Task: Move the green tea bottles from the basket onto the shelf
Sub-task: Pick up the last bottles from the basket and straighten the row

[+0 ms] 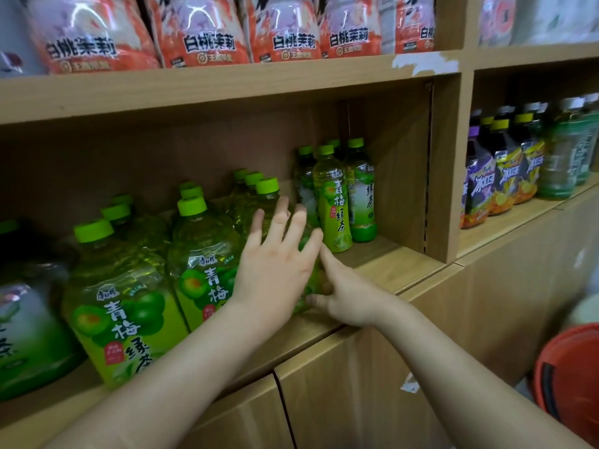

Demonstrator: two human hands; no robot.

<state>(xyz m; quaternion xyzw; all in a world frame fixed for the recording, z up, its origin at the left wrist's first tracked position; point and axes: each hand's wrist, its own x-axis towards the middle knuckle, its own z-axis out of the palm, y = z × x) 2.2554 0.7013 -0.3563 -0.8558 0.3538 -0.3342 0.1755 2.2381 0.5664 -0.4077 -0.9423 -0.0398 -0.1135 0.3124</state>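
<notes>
Green-capped and clear-shouldered, the large green tea bottle [259, 205] stands at the front edge of the shelf [389, 264], the rightmost of the big bottles. The left hand [275, 270] lies flat against its face with fingers spread and straight. The right hand [350, 296] touches its right side low down, index finger laid straight along the plastic and thumb at the foot; its other fingers are hard to make out. Both hands cover most of the label.

Just right stand small green tea bottles [335, 209], then bare board up to the wooden divider [444, 173]. To the left, more large bottles [123, 306] sit close together in rows running back into shadow.

Overhead, the upper board hangs low above the caps, carrying orange-and-white packs [201, 34]. An orange basket [570, 374] at lower right is blurred and cut off by the picture's edge, its contents unreadable.
</notes>
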